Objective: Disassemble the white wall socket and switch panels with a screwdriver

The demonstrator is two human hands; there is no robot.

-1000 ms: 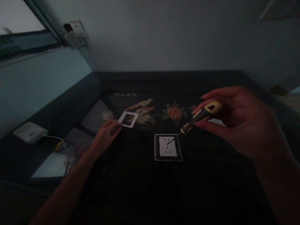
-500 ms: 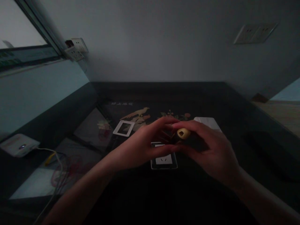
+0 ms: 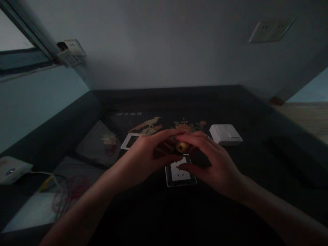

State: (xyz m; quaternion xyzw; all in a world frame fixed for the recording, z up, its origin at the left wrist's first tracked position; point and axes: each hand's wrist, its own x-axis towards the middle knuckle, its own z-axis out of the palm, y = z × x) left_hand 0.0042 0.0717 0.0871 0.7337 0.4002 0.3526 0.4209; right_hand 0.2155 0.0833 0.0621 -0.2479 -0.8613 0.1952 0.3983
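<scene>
My left hand [image 3: 146, 159] and my right hand [image 3: 215, 159] meet above the table with curled fingers, their fingertips close together. Between them shows the rounded yellow handle end [image 3: 182, 147] of what looks like a screwdriver, with a dark recess facing me. Both hands' fingers close about it; the rest of it is hidden. My right thumb stretches over a socket panel [image 3: 180, 172] with a white centre and dark surround, which lies face up below. My left thumb is at its upper edge. Whether either thumb touches the panel, I cannot tell.
Left of my hands lies a white frame [image 3: 126, 141], partly covered by my left wrist. A white box-shaped piece [image 3: 225, 134] stands at right. A white device [image 3: 15, 169] with a cable is far left. A dark flat object [image 3: 294, 160] lies right. Wall sockets [image 3: 271, 30] are above.
The yellow handle and my right hand have shifted left toward my left hand. My right thumb now reaches over the socket panel. The white box has come out from behind my right hand.
</scene>
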